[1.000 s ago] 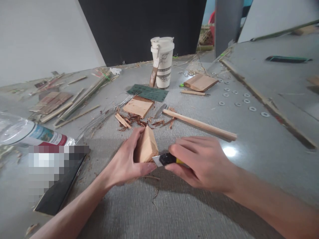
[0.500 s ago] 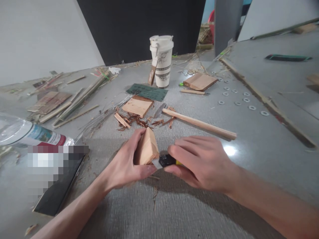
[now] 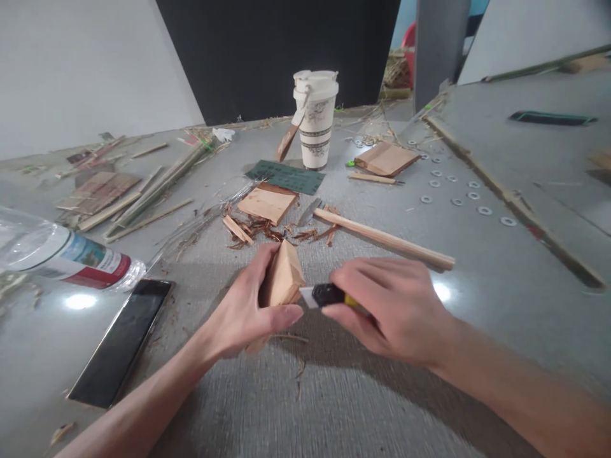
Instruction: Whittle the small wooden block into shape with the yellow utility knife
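My left hand (image 3: 245,305) grips a pale wooden block (image 3: 285,273) from its left side, thumb along the near edge and fingers behind it. In my right hand (image 3: 389,308) is a black and yellow utility knife (image 3: 329,295), its short blade extended toward the block's right corner. The blade tip lies at or very near the wood; contact cannot be made out. Just beyond the block, brown bark shavings (image 3: 258,230) surround a flat wood piece (image 3: 267,204). A long wooden stick (image 3: 386,238) lies to their right, beside a loose metal blade (image 3: 310,210).
A white lidded cup (image 3: 317,121) stands behind green sandpaper (image 3: 286,177). Left are a phone (image 3: 121,346), a plastic bottle (image 3: 71,254) and wood strips (image 3: 157,184). Several washers (image 3: 484,210) and another wood piece (image 3: 386,158) lie right, near a long strip (image 3: 515,203).
The knife and my right hand have shifted slightly right, drawing the blade back from the block's lower corner. A curled shaving now shows beneath my left hand. The view has shifted a little.
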### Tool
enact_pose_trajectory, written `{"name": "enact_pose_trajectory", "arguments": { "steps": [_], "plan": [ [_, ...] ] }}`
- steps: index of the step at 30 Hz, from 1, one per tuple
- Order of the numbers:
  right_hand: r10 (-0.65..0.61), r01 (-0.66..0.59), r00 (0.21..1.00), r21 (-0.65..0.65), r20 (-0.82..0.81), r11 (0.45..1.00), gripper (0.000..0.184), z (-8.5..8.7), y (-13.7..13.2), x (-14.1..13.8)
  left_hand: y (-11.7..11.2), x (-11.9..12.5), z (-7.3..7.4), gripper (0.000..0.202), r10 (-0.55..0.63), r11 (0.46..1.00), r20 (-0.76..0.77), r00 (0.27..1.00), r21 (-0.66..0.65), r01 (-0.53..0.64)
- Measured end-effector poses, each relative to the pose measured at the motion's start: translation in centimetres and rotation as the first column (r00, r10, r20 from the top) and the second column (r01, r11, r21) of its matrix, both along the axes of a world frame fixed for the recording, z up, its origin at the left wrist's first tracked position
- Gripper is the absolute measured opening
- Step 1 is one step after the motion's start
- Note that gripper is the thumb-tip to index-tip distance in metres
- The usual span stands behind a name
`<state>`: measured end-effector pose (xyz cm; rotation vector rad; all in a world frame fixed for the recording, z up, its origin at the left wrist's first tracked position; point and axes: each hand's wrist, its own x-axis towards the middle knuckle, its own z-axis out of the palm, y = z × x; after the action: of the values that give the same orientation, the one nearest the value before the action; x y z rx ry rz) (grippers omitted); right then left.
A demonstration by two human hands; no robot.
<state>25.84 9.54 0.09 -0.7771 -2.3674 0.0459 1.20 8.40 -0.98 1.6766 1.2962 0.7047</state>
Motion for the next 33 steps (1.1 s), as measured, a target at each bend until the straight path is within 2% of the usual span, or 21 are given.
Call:
{"name": "enact_pose_trajectory", "arguments": {
  "steps": [5, 12, 19, 27, 33],
  "plan": [
    [0.071, -0.070, 0.997, -0.044, 0.010, 0.997, 0.034, -0.3, -0.6, -0.7, -0.2, 0.4, 0.3, 0.073, -0.016, 1.000, 0.004, 1.000, 0.003, 0.016],
    [0.040, -0.041, 0.999, -0.046, -0.017, 0.998, 0.034, -0.2, -0.3, -0.5, -0.2, 0.4, 0.2, 0.080, -0.026, 1.000, -0.004, 1.000, 0.007, 0.026],
    [0.057, -0.056, 0.998, -0.024, 0.025, 0.998, 0.035, -0.1, -0.4, -0.5, -0.3, 0.2, 0.0, 0.076, -0.015, 1.000, -0.030, 0.999, 0.021, 0.015],
    [0.003, -0.012, 0.998, 0.144, 0.061, 0.990, 0.035, 0.3, -0.8, -0.1, -0.5, 0.7, 0.8, 0.077, -0.071, 0.998, -0.027, 0.997, -0.003, 0.070],
    [-0.020, 0.002, 0.997, 0.233, 0.077, 0.973, 0.036, 0.8, -0.9, 0.2, -0.5, 0.7, 1.7, 0.085, -0.036, 0.996, -0.085, 0.996, 0.080, 0.042]
  ]
}}
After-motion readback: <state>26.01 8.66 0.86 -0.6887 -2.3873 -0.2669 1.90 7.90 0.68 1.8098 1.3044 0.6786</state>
